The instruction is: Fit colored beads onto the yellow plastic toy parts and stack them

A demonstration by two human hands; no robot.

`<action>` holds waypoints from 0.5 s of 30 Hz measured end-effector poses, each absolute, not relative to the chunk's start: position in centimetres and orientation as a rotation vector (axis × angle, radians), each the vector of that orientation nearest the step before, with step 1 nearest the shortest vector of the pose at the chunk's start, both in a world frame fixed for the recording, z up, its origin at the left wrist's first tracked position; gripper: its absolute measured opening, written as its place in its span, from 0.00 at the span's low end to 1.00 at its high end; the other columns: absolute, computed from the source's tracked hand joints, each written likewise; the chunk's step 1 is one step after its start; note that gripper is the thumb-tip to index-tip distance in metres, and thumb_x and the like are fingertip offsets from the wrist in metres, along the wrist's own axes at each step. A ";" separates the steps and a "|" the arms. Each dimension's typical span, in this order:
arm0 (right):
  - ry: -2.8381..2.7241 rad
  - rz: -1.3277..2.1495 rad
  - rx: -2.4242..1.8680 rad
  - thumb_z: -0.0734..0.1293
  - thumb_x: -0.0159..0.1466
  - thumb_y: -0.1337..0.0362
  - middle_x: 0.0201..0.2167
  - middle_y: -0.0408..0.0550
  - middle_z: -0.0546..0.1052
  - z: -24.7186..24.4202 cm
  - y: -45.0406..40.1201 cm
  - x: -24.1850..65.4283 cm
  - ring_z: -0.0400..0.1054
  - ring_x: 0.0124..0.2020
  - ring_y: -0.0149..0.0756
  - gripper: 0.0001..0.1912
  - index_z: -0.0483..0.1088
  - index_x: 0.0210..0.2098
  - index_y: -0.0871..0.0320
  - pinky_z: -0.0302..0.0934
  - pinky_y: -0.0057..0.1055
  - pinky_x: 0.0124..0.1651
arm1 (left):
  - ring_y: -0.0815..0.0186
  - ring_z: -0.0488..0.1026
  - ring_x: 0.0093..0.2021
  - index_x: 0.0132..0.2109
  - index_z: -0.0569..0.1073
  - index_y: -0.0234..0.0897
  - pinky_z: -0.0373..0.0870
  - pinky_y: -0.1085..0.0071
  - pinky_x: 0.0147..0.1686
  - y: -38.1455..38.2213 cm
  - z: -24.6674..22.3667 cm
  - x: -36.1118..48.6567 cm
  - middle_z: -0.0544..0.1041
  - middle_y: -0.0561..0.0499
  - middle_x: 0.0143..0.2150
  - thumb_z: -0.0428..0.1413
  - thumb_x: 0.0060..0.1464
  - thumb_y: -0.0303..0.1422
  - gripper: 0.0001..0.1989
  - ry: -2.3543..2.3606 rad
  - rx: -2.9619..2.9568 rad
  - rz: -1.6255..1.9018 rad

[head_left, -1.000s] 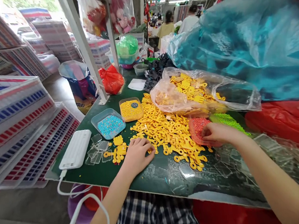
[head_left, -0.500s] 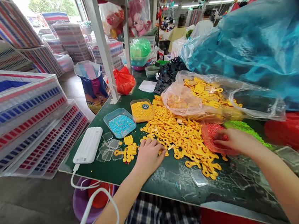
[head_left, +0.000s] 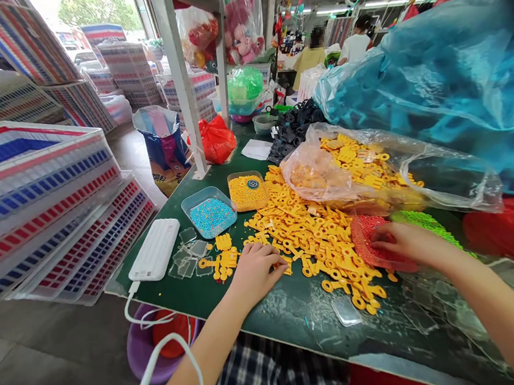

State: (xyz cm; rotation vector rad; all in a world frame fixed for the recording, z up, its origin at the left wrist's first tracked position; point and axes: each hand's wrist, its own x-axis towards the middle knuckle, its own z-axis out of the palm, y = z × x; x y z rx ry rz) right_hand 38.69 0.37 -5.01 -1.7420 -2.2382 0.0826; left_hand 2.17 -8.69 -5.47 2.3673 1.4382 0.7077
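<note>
My left hand (head_left: pixel 259 270) rests at the near left edge of a heap of yellow plastic parts (head_left: pixel 316 235), fingers bent over; what lies under the fingertips is hidden. My right hand (head_left: pixel 395 242) reaches into a tray of red beads (head_left: pixel 366 236), thumb and fingers pinched at the beads; anything between them is too small to make out. Green beads (head_left: pixel 425 224) lie behind the right wrist. A few yellow parts (head_left: pixel 224 258) sit left of my left hand, beside small clear plates (head_left: pixel 190 259). Trays of blue beads (head_left: pixel 212 215) and yellow beads (head_left: pixel 246 192) stand behind.
A white power bank (head_left: pixel 155 250) with a cable lies on the table's left side. Clear plastic bags of yellow parts (head_left: pixel 358 157) and a big blue bag (head_left: pixel 447 74) fill the back right. Striped crates (head_left: pixel 41 197) stand at left; a metal post (head_left: pixel 179 78) rises behind. People are in the background.
The whole view has shifted slightly, moving things a little to the right in the picture. Both hands stay in nearly the same places, the right one still in the red beads.
</note>
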 end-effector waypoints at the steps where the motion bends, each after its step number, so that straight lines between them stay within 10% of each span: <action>1: -2.279 0.115 -1.730 0.69 0.51 0.60 0.22 0.51 0.78 -4.7 0.4 38.7 0.71 0.23 0.42 0.06 0.73 0.20 0.53 0.59 0.34 0.26 | 0.64 0.72 0.40 0.35 0.79 0.41 0.63 0.62 0.45 -8.7 -5.4 2.2 0.80 0.54 0.37 0.60 0.58 0.34 0.04 1.446 2.364 0.704; 7: -2.369 -0.136 -1.596 0.63 0.59 0.52 0.32 0.56 0.80 -3.2 -1.8 37.7 0.74 0.33 0.51 0.14 0.75 0.27 0.52 0.62 0.43 0.33 | 0.63 0.71 0.42 0.37 0.81 0.44 0.64 0.62 0.45 -8.8 -5.3 2.1 0.80 0.54 0.39 0.61 0.58 0.35 0.04 1.465 2.357 0.682; 15: -2.394 -0.048 -1.001 0.57 0.71 0.54 0.31 0.45 0.79 -2.0 -7.4 26.4 0.73 0.31 0.35 0.17 0.72 0.34 0.52 0.63 0.31 0.34 | 0.62 0.73 0.44 0.40 0.82 0.46 0.65 0.63 0.45 -7.3 -2.5 0.3 0.81 0.54 0.44 0.58 0.60 0.38 0.07 1.475 2.458 0.554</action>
